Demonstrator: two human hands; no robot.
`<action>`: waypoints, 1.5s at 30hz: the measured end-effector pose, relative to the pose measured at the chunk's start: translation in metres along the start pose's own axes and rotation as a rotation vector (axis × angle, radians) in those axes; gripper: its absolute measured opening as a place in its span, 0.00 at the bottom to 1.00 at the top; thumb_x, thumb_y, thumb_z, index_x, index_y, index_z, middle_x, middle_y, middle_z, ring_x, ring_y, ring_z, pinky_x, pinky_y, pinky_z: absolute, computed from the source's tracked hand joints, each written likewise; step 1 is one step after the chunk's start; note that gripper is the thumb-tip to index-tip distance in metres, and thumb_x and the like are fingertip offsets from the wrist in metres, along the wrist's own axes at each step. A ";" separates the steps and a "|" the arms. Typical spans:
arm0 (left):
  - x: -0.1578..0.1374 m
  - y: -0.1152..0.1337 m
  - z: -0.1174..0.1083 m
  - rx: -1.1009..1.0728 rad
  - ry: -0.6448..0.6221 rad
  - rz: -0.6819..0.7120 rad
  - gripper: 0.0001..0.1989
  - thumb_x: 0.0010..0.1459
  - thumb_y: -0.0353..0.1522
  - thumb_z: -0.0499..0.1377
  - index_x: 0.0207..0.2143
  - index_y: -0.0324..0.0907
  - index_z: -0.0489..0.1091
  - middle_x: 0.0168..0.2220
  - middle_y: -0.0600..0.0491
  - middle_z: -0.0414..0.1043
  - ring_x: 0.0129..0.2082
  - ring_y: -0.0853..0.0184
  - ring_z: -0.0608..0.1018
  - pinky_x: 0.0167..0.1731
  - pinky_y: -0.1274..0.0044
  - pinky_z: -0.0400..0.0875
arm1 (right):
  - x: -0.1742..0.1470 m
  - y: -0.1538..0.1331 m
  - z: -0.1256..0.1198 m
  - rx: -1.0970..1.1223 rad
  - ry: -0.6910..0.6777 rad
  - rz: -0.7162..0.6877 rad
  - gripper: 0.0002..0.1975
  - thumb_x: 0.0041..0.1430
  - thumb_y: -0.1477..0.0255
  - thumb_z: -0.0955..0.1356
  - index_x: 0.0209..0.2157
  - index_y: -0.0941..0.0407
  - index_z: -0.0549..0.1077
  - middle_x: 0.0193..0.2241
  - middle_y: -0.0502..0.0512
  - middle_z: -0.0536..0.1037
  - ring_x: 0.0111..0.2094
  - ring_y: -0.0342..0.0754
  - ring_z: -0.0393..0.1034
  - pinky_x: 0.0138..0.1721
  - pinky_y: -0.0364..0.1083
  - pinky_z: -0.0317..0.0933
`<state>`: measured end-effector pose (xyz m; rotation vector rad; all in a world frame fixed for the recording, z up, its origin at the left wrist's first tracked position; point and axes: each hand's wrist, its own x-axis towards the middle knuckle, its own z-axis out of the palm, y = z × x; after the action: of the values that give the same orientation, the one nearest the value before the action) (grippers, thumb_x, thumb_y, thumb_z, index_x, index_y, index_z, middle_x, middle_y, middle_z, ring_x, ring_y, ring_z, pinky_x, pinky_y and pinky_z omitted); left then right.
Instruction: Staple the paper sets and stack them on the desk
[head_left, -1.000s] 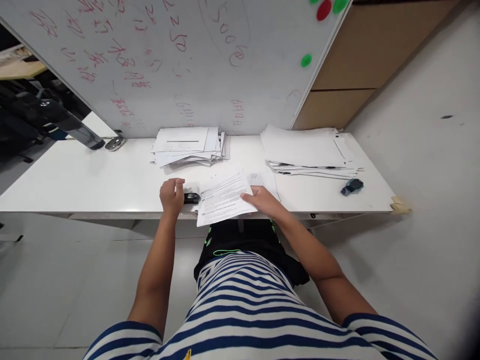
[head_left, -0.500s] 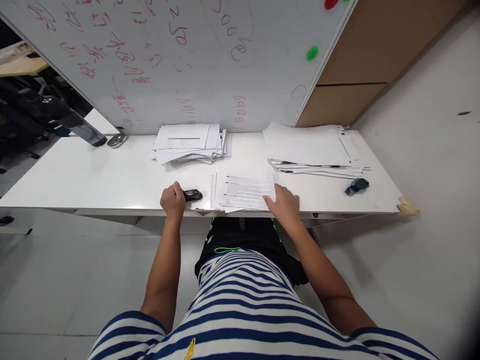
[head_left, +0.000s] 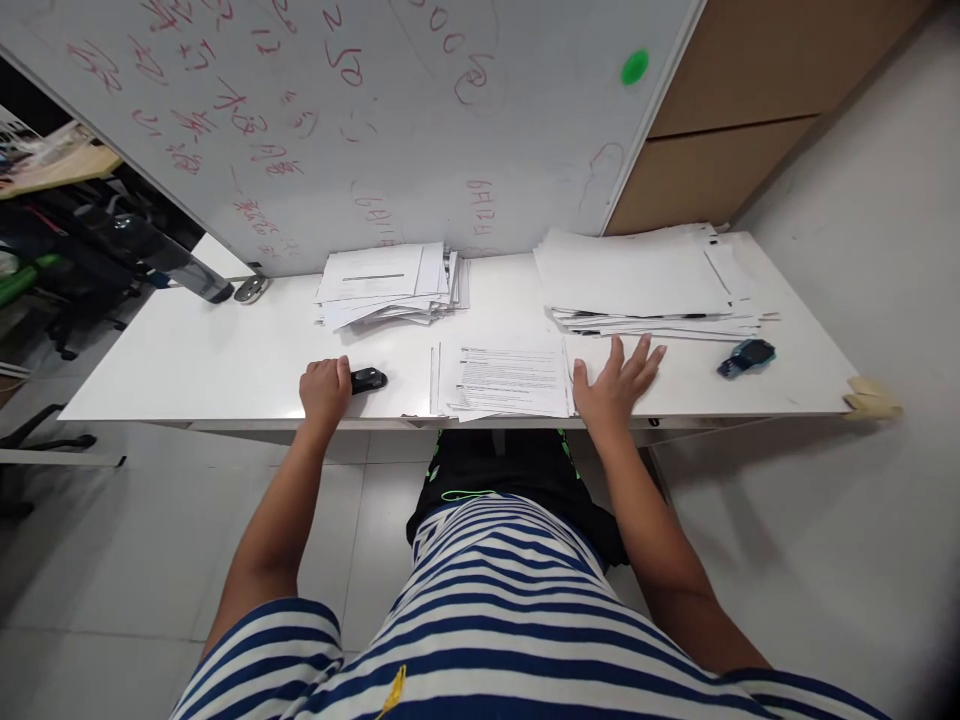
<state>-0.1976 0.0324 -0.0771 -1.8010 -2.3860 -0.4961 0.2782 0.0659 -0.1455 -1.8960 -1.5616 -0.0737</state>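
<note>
My left hand (head_left: 322, 392) is wrapped round one end of a black stapler (head_left: 370, 379), which rests on the white desk near its front edge. The stapler's other end points right, toward a thin pile of printed sheets (head_left: 511, 378) lying at the front edge before me. At the right side of those sheets is my right hand (head_left: 613, 385), its fingers spread and nothing held in it. The thumb is close beside the sheets' edge; whether it touches them I cannot tell.
Behind lie a left paper stack (head_left: 375, 280) and a larger right paper stack (head_left: 637, 275), under a whiteboard (head_left: 525, 130). A small dark-blue object (head_left: 746, 357) sits at right. A bottle (head_left: 165, 252) and a small rounded object (head_left: 251, 289) are at far left.
My right hand has let go of the printed sheets, moved right and spread its fingers. The left hand, still on the stapler, has shifted slightly left. The view has tilted a little.
</note>
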 end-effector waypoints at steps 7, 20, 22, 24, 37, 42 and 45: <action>0.055 0.039 -0.025 -0.098 -0.032 0.159 0.16 0.66 0.44 0.52 0.39 0.45 0.74 0.46 0.44 0.78 0.51 0.51 0.75 0.53 0.62 0.66 | -0.001 -0.005 0.001 -0.027 -0.045 0.019 0.36 0.63 0.59 0.63 0.68 0.59 0.54 0.72 0.75 0.43 0.73 0.72 0.27 0.64 0.77 0.40; 0.159 0.119 0.038 -0.085 -0.178 0.037 0.26 0.63 0.47 0.56 0.58 0.44 0.70 0.58 0.36 0.73 0.61 0.44 0.70 0.58 0.56 0.62 | 0.000 -0.011 -0.002 -0.044 -0.025 0.058 0.33 0.65 0.60 0.62 0.67 0.58 0.57 0.72 0.75 0.46 0.74 0.72 0.31 0.64 0.77 0.41; 0.160 0.114 0.037 -0.063 -0.167 0.005 0.23 0.65 0.46 0.54 0.56 0.45 0.71 0.52 0.38 0.77 0.55 0.45 0.74 0.54 0.58 0.65 | 0.001 -0.012 -0.003 -0.048 -0.035 0.057 0.32 0.65 0.60 0.62 0.67 0.58 0.57 0.72 0.74 0.47 0.74 0.71 0.31 0.64 0.77 0.41; 0.162 0.108 0.034 -0.051 -0.158 0.012 0.22 0.65 0.44 0.53 0.55 0.45 0.71 0.50 0.39 0.78 0.53 0.46 0.76 0.51 0.60 0.66 | 0.001 -0.012 -0.004 -0.048 -0.039 0.061 0.32 0.65 0.60 0.62 0.67 0.58 0.58 0.72 0.74 0.47 0.74 0.71 0.31 0.65 0.77 0.41; 0.190 0.105 0.038 -0.497 -0.082 0.027 0.32 0.51 0.22 0.53 0.60 0.44 0.64 0.55 0.47 0.76 0.54 0.62 0.77 0.53 0.72 0.68 | 0.001 -0.010 0.000 -0.035 -0.041 0.080 0.31 0.61 0.69 0.62 0.65 0.58 0.60 0.72 0.72 0.48 0.74 0.71 0.31 0.64 0.78 0.40; 0.184 0.099 0.039 -0.380 -0.133 -0.141 0.33 0.53 0.32 0.62 0.62 0.41 0.63 0.60 0.42 0.71 0.59 0.54 0.73 0.58 0.66 0.66 | 0.001 -0.009 0.000 -0.032 -0.030 0.081 0.30 0.63 0.65 0.63 0.64 0.58 0.61 0.72 0.73 0.49 0.74 0.71 0.32 0.65 0.77 0.39; 0.181 0.092 0.039 -0.326 -0.157 -0.169 0.34 0.52 0.37 0.65 0.61 0.40 0.65 0.61 0.40 0.71 0.60 0.49 0.72 0.58 0.63 0.65 | 0.002 -0.010 -0.002 -0.033 -0.049 0.088 0.30 0.63 0.63 0.63 0.64 0.60 0.62 0.72 0.73 0.49 0.74 0.71 0.32 0.66 0.76 0.38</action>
<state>-0.1580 0.2327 -0.0458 -1.8260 -2.7125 -0.8355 0.2706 0.0674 -0.1388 -2.0035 -1.5157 -0.0147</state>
